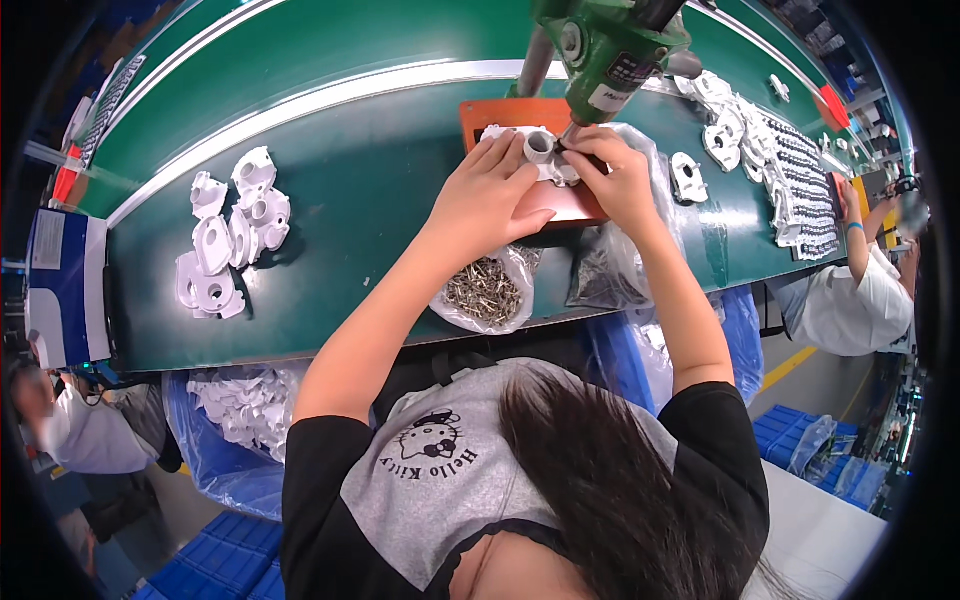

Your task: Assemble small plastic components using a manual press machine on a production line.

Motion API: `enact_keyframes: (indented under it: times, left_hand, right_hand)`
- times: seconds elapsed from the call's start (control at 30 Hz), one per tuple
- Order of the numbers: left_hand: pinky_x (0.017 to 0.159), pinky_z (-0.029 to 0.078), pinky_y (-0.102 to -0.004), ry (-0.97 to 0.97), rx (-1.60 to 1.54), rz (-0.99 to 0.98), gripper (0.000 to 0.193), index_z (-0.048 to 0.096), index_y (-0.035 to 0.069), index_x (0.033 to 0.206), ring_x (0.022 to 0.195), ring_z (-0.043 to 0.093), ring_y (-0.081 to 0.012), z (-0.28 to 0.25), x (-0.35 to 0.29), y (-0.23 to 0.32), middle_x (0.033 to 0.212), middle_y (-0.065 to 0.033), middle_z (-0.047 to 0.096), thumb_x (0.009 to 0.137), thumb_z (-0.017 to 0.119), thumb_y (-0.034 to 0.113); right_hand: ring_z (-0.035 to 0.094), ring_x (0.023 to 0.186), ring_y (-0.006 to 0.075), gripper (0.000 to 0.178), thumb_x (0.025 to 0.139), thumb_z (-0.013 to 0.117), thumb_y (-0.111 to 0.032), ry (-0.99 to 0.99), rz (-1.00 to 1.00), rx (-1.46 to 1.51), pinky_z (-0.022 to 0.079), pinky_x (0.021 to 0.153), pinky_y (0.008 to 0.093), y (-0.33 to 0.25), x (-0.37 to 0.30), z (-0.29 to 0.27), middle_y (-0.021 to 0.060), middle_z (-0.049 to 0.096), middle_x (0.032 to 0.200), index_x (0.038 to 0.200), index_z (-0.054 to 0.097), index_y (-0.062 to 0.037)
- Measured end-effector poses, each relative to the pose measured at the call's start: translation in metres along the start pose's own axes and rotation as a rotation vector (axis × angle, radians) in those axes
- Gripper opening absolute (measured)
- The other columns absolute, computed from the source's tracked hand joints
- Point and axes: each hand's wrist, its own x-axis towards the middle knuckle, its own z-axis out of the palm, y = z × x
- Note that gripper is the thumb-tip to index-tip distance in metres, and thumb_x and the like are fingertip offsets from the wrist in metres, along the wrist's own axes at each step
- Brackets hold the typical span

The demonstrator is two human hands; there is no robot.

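A white plastic part (539, 147) with a round collar sits on an orange-red base plate (484, 113). My left hand (488, 195) lies over the left side of the part, fingers stretched across it and thumb pointing out to the right. On the other side, my right hand (618, 172) has thumb and fingertips pinched together beside the collar; whatever they grip is too small and covered to name. Just above those fingertips is the lower tip of a green bench machine (612, 65). An opened clear bag of small metal screws (484, 292) lies below my left wrist.
White parts lie in a pile (238, 235) at left. More white parts (735, 130) and rows of dark pieces (808, 190) are at right. A dark-filled plastic bag (605, 270) is beside my right forearm. Blue-lined bins (225, 470) stand below the table edge; people work at both sides.
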Motion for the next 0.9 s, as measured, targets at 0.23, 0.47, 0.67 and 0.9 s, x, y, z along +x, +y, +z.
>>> enact_keyframes:
  times: [0.23, 0.47, 0.67, 0.9]
  left_hand:
    - [0.105, 0.032, -0.0422, 0.028, 0.021, 0.009, 0.046, 0.056, 0.003, 0.103, 0.122, 0.043, -0.0345, 0.001, -0.001, -0.001, 0.125, -0.0219, 0.050, 0.074, 0.066, 0.038]
    - [0.099, 0.037, -0.0409, 0.072, -0.001, 0.050, 0.033, 0.059, 0.004, 0.099, 0.115, 0.049, -0.0289, -0.002, 0.002, -0.006, 0.117, -0.0152, 0.056, 0.077, 0.062, 0.029]
    - [0.094, 0.041, -0.0393, 0.070, 0.028, 0.071, 0.020, 0.059, 0.003, 0.096, 0.112, 0.052, -0.0268, -0.001, 0.001, -0.014, 0.112, -0.0132, 0.059, 0.079, 0.052, 0.013]
    - [0.093, 0.041, -0.0388, 0.094, -0.012, 0.064, 0.017, 0.058, 0.003, 0.091, 0.110, 0.054, -0.0262, 0.000, 0.002, -0.011, 0.111, -0.0126, 0.059, 0.077, 0.053, 0.010]
  right_hand:
    - [0.055, 0.092, 0.0269, 0.013, 0.074, 0.067, -0.003, -0.100, -0.173, -0.245, 0.045, 0.081, 0.0342, -0.002, 0.001, -0.002, 0.0106, 0.061, 0.088, 0.086, 0.066, -0.0003]
    - [0.050, 0.095, 0.0302, 0.016, 0.079, 0.063, -0.011, -0.108, -0.126, -0.341, 0.040, 0.085, 0.0379, -0.028, -0.009, -0.009, 0.0117, 0.056, 0.100, 0.093, 0.064, -0.0038]
    - [0.050, 0.085, 0.0250, 0.016, 0.064, 0.071, -0.008, -0.280, -0.322, -0.158, 0.040, 0.076, 0.0358, -0.078, -0.056, 0.020, 0.0057, 0.054, 0.084, 0.079, 0.065, -0.0080]
    - [0.046, 0.079, 0.0220, 0.015, 0.064, 0.066, -0.012, -0.483, -0.433, -0.284, 0.038, 0.073, 0.0345, -0.079, -0.066, 0.047, 0.0025, 0.050, 0.078, 0.079, 0.065, -0.0079]
